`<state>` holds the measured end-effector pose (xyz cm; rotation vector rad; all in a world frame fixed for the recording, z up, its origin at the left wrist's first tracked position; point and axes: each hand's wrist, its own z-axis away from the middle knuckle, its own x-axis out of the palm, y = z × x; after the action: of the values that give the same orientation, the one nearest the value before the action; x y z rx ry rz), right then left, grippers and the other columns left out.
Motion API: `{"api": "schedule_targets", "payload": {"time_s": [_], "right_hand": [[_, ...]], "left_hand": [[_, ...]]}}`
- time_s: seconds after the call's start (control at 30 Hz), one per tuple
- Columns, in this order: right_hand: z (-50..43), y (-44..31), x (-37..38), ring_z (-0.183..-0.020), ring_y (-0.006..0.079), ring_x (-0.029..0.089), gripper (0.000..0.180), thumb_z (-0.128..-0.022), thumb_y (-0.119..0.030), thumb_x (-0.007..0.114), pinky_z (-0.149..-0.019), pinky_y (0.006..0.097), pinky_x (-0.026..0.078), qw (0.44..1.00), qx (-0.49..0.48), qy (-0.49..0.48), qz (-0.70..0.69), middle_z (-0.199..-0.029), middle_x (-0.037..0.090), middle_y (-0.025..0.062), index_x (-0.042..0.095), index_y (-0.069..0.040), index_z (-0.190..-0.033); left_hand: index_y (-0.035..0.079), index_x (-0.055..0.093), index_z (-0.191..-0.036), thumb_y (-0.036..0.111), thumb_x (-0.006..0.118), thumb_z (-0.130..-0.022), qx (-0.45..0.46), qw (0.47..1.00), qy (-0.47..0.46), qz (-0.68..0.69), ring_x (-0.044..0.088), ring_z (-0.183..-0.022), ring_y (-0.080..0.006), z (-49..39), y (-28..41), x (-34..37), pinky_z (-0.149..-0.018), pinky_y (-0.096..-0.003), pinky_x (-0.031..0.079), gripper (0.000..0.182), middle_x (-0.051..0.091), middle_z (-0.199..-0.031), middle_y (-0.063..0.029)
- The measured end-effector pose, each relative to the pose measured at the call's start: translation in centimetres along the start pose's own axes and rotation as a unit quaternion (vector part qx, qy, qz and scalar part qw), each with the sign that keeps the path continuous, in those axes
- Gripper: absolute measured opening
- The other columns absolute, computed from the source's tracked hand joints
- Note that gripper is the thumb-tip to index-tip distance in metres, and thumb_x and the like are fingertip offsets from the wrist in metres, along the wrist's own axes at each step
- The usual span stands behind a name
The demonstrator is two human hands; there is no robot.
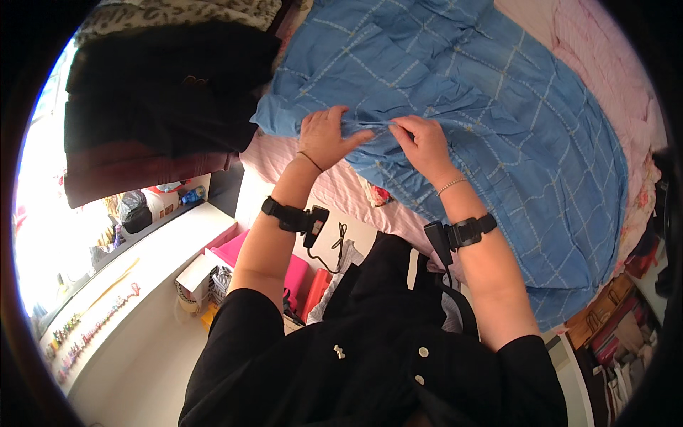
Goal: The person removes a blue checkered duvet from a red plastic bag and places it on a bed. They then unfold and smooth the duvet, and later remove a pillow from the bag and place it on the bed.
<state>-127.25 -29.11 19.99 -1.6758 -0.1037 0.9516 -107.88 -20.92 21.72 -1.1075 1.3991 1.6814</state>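
Observation:
A blue cotton sheet or duvet cover [405, 58] with a white dashed check is spread, wrinkled, over a bed. My right hand [424, 143] pinches a gathered fold of it between thumb and forefinger. To its left, my left hand [325, 137] rests against the same cloth near a bunched corner, thumb and forefinger spread wide. Between the two hands runs a thin raised fold. The tips of some left fingers are hidden against the cloth. A pink striped bed sheet [277, 152] shows below the blue fabric.
Dark cloth [165, 91] hangs at the left, beside a bright window. Below it runs a white windowsill [160, 256] with small items. A pink box [296, 272] stands close to my left arm. At the lower right are shelves of folded things [621, 347].

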Motion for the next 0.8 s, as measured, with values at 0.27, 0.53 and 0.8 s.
{"api": "schedule_targets", "payload": {"time_s": [0.27,0.53,0.8], "right_hand": [[2.2,-1.8,-1.6,-0.068,0.0180,0.058,0.010,-0.078,-0.014,0.061,-0.076,0.0335,0.036,0.992,-0.080,0.085,0.046,-0.065,0.061,-0.0008,0.070,-0.011,-0.078],[8.0,-5.1,-7.2,-0.068,0.0177,0.056,0.012,-0.082,-0.011,0.059,-0.077,0.0329,0.037,0.981,-0.124,0.152,0.015,-0.066,0.059,0.0014,0.070,-0.008,-0.083],[10.0,-4.9,-7.9,-0.070,0.0208,0.058,0.010,-0.083,-0.014,0.060,-0.074,0.0340,0.038,0.983,0.004,0.148,-0.108,-0.073,0.064,0.0013,0.067,-0.008,-0.080]], "left_hand": [[0.006,0.068,-0.080,0.039,0.049,-0.090,0.081,0.986,-0.138,0.053,0.059,-0.080,-0.0368,0.9,0.3,-1.5,-0.069,-0.0452,0.045,0.039,0.065,-0.079,-0.0154],[0.003,0.064,-0.085,0.028,0.066,-0.080,0.136,0.970,-0.123,0.158,0.060,-0.076,-0.0334,4.8,7.4,-5.1,-0.066,-0.0410,0.046,0.026,0.063,-0.078,-0.0135],[0.001,0.061,-0.091,0.019,0.069,-0.080,0.079,0.968,-0.036,0.237,0.058,-0.068,-0.0192,5.0,9.1,-4.0,-0.064,-0.0312,0.046,0.023,0.061,-0.076,-0.0099]]}}
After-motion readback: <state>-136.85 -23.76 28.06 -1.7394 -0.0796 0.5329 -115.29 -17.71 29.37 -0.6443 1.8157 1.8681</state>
